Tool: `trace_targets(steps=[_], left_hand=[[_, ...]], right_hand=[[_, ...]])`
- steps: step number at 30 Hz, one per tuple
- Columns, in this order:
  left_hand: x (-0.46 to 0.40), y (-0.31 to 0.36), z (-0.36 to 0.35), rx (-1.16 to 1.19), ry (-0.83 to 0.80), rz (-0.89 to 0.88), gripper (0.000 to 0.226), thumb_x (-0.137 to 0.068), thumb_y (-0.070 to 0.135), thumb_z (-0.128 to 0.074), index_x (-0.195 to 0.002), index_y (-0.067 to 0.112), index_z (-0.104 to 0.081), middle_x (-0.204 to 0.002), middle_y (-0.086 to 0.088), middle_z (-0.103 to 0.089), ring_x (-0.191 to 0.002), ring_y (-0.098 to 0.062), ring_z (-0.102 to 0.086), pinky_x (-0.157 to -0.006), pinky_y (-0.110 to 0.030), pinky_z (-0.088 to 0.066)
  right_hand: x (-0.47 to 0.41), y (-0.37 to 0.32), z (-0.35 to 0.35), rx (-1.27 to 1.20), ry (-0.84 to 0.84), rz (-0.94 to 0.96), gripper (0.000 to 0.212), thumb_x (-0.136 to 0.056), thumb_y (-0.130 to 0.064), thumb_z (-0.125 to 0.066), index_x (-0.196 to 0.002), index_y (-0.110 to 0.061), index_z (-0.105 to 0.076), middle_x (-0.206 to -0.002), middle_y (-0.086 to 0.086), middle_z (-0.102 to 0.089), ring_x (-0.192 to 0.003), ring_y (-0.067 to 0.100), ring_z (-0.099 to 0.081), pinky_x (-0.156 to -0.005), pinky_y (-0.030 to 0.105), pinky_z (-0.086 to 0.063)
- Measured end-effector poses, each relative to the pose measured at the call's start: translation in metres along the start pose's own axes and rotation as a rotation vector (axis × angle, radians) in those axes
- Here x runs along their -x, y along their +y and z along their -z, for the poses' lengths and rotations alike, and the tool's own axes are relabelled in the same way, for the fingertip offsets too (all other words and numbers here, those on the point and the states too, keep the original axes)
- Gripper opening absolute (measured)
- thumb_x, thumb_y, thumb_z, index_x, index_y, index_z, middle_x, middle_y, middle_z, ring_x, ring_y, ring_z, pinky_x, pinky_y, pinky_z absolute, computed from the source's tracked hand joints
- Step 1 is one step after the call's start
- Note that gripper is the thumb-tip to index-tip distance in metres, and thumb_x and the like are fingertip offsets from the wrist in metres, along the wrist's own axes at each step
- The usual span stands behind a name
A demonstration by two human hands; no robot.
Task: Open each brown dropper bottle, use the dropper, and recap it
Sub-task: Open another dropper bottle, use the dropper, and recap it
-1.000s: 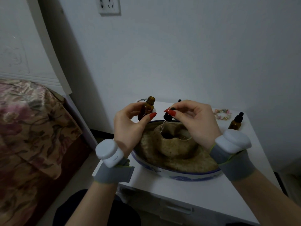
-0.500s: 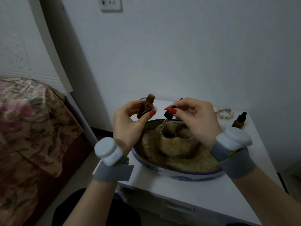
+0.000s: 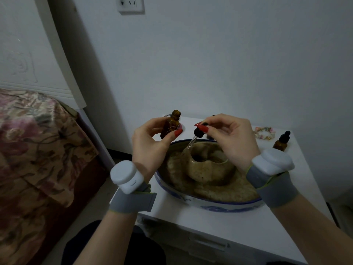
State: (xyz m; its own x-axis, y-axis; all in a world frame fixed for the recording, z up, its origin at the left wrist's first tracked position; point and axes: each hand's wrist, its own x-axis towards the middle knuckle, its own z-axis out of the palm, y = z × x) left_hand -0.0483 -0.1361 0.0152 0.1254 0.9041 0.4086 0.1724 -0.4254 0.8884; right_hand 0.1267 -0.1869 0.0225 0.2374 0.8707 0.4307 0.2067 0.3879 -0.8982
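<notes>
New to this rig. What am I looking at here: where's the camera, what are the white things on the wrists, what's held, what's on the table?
There is no robot here: a person works with bare hands, and the single camera sits on their head, looking forward and down.

The white pods on grey straps at both wrists are wearable devices; their purpose isn't visible.

The left hand holds an open brown dropper bottle upright. The right hand pinches the black dropper cap, its glass pipette angled down over a blue-and-white bowl holding a brownish mound.

The bowl sits on a white table. Further back on it stand a capped brown bottle and a pastel scrunchie. A bed with floral cover is on the left.
</notes>
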Motion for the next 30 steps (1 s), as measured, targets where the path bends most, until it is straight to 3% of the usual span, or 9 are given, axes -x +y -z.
trace_targets(steps=[16,20,30], left_hand=[[0.0007,0.0005,0.0037,0.008,-0.006,-0.009,0.033,-0.067,0.037,-0.076,-0.098,0.033,-0.067,-0.094,0.017,-0.070,-0.088,0.001,-0.066,-0.077,-0.002,-0.044],[-0.0003,-0.0014,0.0036,0.007,-0.003,0.001,0.032,-0.071,0.025,-0.080,-0.102,0.027,-0.068,-0.095,0.014,-0.071,-0.088,0.000,-0.067,-0.077,-0.003,-0.044],[-0.0003,-0.0015,0.0040,0.003,0.000,0.001,0.032,-0.072,0.022,-0.080,-0.102,0.024,-0.069,-0.093,0.014,-0.071,-0.087,0.003,-0.066,-0.077,-0.003,-0.045]], right_hand=[[0.0002,-0.0018,0.0007,0.015,0.019,-0.022,0.021,-0.082,-0.002,-0.070,-0.082,-0.023,-0.072,-0.074,-0.011,-0.072,-0.069,0.003,-0.065,-0.074,0.020,-0.052],[-0.0002,-0.0027,0.0009,-0.003,0.029,-0.023,0.020,-0.082,-0.001,-0.070,-0.081,-0.021,-0.072,-0.073,-0.010,-0.072,-0.067,0.001,-0.064,-0.071,0.016,-0.052],[-0.0022,-0.0025,0.0005,0.014,0.055,-0.038,0.015,-0.082,0.001,-0.069,-0.083,-0.014,-0.072,-0.071,-0.007,-0.070,-0.063,0.000,-0.063,-0.068,0.013,-0.050]])
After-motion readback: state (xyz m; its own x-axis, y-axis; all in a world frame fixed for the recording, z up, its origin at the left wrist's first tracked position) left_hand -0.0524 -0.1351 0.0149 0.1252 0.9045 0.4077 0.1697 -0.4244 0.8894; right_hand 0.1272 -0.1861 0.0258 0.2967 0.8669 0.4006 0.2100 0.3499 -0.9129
